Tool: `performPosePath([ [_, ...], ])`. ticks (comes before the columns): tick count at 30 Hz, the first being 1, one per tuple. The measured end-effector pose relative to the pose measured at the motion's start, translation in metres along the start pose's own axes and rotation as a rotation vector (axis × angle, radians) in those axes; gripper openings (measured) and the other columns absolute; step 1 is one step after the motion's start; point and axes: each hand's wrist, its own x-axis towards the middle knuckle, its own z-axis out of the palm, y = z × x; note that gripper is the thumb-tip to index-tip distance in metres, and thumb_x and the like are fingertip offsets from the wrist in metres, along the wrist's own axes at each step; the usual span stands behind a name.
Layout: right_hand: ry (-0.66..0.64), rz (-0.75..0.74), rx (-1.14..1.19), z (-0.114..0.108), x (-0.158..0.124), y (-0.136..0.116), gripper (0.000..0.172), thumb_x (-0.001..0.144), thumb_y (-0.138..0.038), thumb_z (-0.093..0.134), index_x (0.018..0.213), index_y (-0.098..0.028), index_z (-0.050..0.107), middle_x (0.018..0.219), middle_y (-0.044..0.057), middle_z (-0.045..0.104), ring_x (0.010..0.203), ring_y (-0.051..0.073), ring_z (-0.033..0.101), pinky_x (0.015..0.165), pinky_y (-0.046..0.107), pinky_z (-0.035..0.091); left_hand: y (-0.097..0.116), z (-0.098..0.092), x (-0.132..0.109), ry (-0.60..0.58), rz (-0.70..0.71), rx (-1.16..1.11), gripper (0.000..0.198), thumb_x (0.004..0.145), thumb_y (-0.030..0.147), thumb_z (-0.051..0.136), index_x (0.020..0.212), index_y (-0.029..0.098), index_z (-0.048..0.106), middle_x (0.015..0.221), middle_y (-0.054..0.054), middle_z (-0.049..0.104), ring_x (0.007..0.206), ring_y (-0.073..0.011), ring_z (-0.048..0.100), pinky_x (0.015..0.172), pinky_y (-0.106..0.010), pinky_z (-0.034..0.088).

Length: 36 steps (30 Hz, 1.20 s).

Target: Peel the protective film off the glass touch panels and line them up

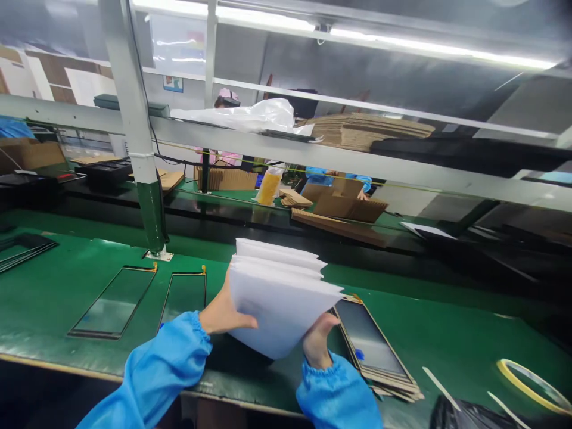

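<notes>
Between my two hands, a stack of white sheets [277, 304], perhaps thin foam or paper, is held tilted above the green bench. My left hand [227, 310] grips its left side, thumb across the front face. My right hand [319, 339] closes on the lower right edge, with its fingers hidden behind the stack. Just right of that hand lies a pile of black-framed glass panels [373, 339], the top one bearing a blue mark. To the left, a single framed glass panel [114, 304] lies flat, and a second panel [185, 295] is partly covered by my left arm.
A roll of yellow tape [534, 387] and a black plastic bag [469, 414] sit at the right front. A white post [129, 89] rises from the bench, joined to a shelf rail. Behind it, a person in blue sleeves [319, 174] handles cardboard [348, 202].
</notes>
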Motion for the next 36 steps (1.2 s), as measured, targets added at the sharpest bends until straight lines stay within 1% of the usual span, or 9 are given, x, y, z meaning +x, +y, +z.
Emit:
performPosePath([
  [4, -0.01, -0.009, -0.024, -0.001, -0.004, 0.0, 0.114, 0.063, -0.1, 0.016, 0.129, -0.018, 0.058, 0.1, 0.016, 0.071, 0.105, 0.036, 0.065, 0.083, 0.044, 0.056, -0.001, -0.001, 0.0, -0.003, -0.012, -0.016, 0.111, 0.049, 0.061, 0.085, 0.141, 0.015, 0.041, 0.132, -0.018, 0.055, 0.135, -0.0398, 0.04, 0.113, -0.054, 0.032],
  [7, 0.011, -0.072, -0.045, -0.002, 0.0, -0.005, 0.111, 0.065, -0.099, 0.021, 0.128, -0.015, 0.058, 0.105, 0.017, 0.07, 0.108, 0.035, 0.063, 0.089, 0.046, 0.054, -0.005, 0.0, 0.005, 0.09, 0.007, 0.003, 0.113, 0.053, 0.055, 0.086, 0.145, 0.015, 0.033, 0.137, -0.019, 0.051, 0.137, -0.0384, 0.037, 0.115, -0.053, 0.028],
  [10, 0.043, -0.176, -0.125, -0.004, 0.013, -0.018, 0.103, 0.063, -0.095, 0.045, 0.126, -0.015, 0.058, 0.114, 0.016, 0.067, 0.113, 0.035, 0.06, 0.099, 0.048, 0.048, -0.009, 0.001, 0.012, 0.202, 0.049, 0.019, 0.111, 0.059, 0.049, 0.085, 0.147, 0.016, 0.026, 0.14, -0.019, 0.047, 0.138, -0.0375, 0.036, 0.116, -0.053, 0.026],
  [13, 0.09, -0.117, -0.261, -0.005, 0.028, -0.037, 0.083, 0.056, -0.078, 0.074, 0.109, -0.015, 0.068, 0.106, 0.016, 0.07, 0.105, 0.036, 0.063, 0.095, 0.05, 0.05, -0.012, 0.0, 0.016, 0.221, 0.065, 0.021, 0.114, 0.058, 0.047, 0.086, 0.148, 0.017, 0.023, 0.145, -0.019, 0.041, 0.138, -0.038, 0.035, 0.116, -0.052, 0.026],
  [19, 0.169, -0.019, -0.235, 0.004, 0.037, -0.056, 0.055, 0.057, -0.061, 0.082, 0.086, -0.015, 0.074, 0.095, 0.011, 0.073, 0.095, 0.033, 0.066, 0.085, 0.047, 0.054, -0.03, -0.013, 0.002, 0.02, 0.078, 0.003, 0.136, 0.055, 0.049, 0.087, 0.152, 0.019, -0.003, 0.154, -0.023, 0.023, 0.139, -0.0393, 0.033, 0.113, -0.051, 0.032],
  [22, 0.232, -0.013, -0.16, 0.005, 0.038, -0.062, 0.052, 0.055, -0.057, 0.084, 0.087, -0.017, 0.072, 0.09, 0.007, 0.073, 0.084, 0.027, 0.067, 0.076, 0.039, 0.055, -0.042, -0.016, -0.008, -0.032, 0.063, 0.036, 0.131, 0.055, 0.047, 0.088, 0.152, 0.016, 0.004, 0.153, -0.024, 0.024, 0.14, -0.0413, 0.029, 0.115, -0.054, 0.026],
  [27, 0.109, 0.088, -0.181, 0.0, 0.04, -0.08, 0.047, 0.055, -0.054, 0.086, 0.081, -0.017, 0.073, 0.083, 0.006, 0.073, 0.076, 0.024, 0.066, 0.065, 0.031, 0.053, -0.05, -0.012, -0.013, -0.017, 0.067, 0.076, 0.11, 0.064, 0.042, 0.084, 0.149, 0.016, 0.02, 0.154, -0.021, 0.026, 0.142, -0.0416, 0.026, 0.117, -0.058, 0.019],
  [31, 0.196, 0.002, -0.134, 0.002, 0.035, -0.091, 0.037, 0.061, -0.049, 0.085, 0.079, -0.019, 0.073, 0.078, 0.001, 0.071, 0.07, 0.02, 0.064, 0.06, 0.027, 0.052, -0.054, -0.004, -0.014, -0.039, 0.087, 0.036, 0.121, 0.057, 0.048, 0.087, 0.151, 0.016, 0.016, 0.152, -0.022, 0.028, 0.14, -0.0416, 0.029, 0.116, -0.056, 0.022],
  [36, 0.346, -0.012, -0.023, 0.009, 0.041, -0.099, 0.045, 0.051, -0.053, 0.087, 0.073, -0.018, 0.07, 0.071, 0.002, 0.07, 0.059, 0.022, 0.065, 0.055, 0.034, 0.055, -0.064, 0.004, -0.02, -0.061, 0.1, -0.003, 0.133, 0.054, 0.051, 0.088, 0.153, 0.021, 0.004, 0.155, -0.02, 0.022, 0.142, -0.04, 0.026, 0.117, -0.054, 0.021],
])
